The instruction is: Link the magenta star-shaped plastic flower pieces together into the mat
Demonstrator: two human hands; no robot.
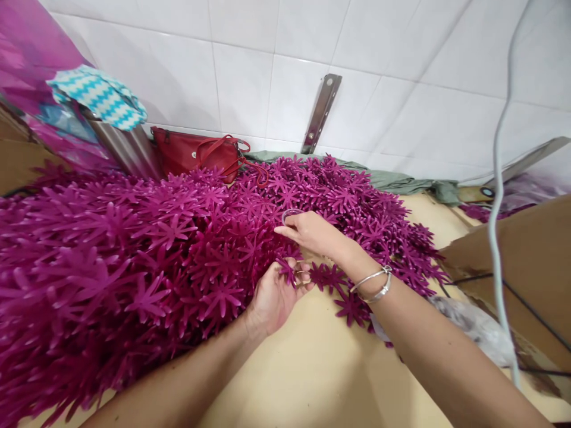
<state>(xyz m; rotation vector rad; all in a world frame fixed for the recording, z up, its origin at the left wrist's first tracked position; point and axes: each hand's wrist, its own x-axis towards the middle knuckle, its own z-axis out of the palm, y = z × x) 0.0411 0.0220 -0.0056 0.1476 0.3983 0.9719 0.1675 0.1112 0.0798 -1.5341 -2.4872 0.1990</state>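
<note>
My left hand (pixel 279 294), palm up with curled fingers, holds a small magenta artificial flower (pixel 288 271) with finger-like petals. Just above and to the right of it, my right hand (pixel 310 232) reaches over the pile with its fingers drawn together. A clear round rim (pixel 292 214), perhaps of a small plastic cup, shows at those fingertips; whether they grip it or something inside is hidden. A large heap of magenta flower pieces (pixel 169 232) spreads around and behind both hands. Several loose pieces (pixel 352 306) lie on the tabletop beneath my right wrist.
The pale yellow tabletop (pixel 285 374) shows in front. Behind the heap are a red bag (pixel 178 154) and a metal cylinder (pixel 129 148) topped with a blue-white cloth (pixel 100 98). A pale cable (pixel 495 226) hangs at the right, before a cardboard box (pixel 521 255).
</note>
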